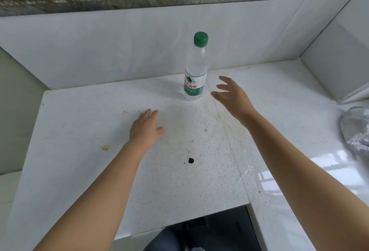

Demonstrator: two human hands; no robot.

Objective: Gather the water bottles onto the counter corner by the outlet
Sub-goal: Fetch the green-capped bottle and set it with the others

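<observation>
One clear water bottle [195, 71] with a green cap and a green-and-white label stands upright on the white speckled counter [83, 151], close to the tiled back wall. My right hand [231, 97] hovers just right of the bottle's base, fingers spread, a small gap away from it, holding nothing. Lower and to the left of the bottle, my left hand [145, 129] lies palm down on the counter, fingers together and pointing away from me, with nothing in it. No outlet shows in this view.
White tiled walls [99, 47] close the counter at the back and right, with a dark ledge above. A shiny metallic object [357, 131] sits blurred at the right edge. A small dark spot [191, 160] and yellowish stains mark the counter. The counter's front edge drops off below.
</observation>
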